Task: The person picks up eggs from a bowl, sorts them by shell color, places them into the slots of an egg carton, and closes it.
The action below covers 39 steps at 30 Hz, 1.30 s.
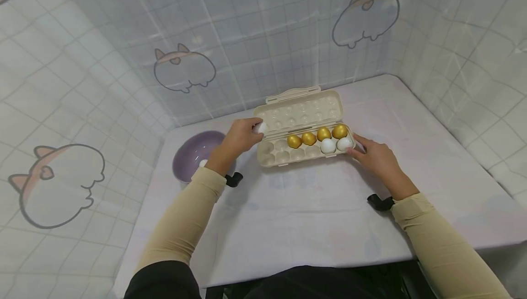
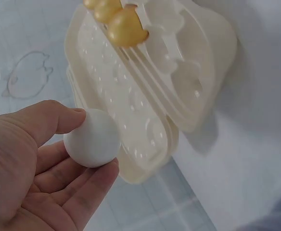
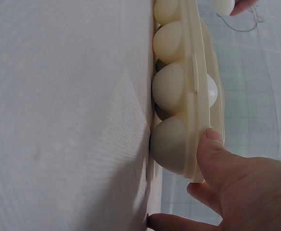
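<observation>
My left hand pinches a white egg between thumb and fingers, above the left end of the carton. The cream egg carton lies open on the table, its lid folded back toward the wall. Several gold eggs fill the right part of its back row. Two white eggs occupy the right end of the front row. With thumb on the rim and fingers at the end wall, my right hand grips the carton's right end.
Left of the carton stands a purple bowl, partly covered by the left forearm, with at least one white egg inside. A patterned curtain rises behind the cloth-covered table and along both sides.
</observation>
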Tool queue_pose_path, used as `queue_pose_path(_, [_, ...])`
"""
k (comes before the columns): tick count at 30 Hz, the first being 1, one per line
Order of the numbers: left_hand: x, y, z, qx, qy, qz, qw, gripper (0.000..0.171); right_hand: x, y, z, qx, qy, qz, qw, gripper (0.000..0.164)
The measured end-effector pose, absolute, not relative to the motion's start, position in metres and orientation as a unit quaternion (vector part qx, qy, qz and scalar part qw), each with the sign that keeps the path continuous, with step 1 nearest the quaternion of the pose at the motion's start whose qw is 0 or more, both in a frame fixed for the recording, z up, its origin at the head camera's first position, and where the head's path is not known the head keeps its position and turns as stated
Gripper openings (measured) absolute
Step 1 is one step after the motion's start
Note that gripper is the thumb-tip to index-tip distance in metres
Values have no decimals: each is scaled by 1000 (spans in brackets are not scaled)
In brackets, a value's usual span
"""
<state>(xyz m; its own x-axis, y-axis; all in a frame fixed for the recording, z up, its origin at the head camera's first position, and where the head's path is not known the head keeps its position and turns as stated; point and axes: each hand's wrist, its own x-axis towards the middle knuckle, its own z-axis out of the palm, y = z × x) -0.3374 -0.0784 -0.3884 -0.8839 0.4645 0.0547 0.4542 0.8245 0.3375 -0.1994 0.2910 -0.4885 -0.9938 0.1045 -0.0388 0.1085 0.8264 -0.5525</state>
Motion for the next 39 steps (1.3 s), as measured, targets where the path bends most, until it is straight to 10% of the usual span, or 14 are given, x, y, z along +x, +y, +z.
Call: queue_pose_path(39, [-313, 13, -417, 379, 905, 164, 101, 42, -198, 289, -483, 52, 957, -285, 8, 79])
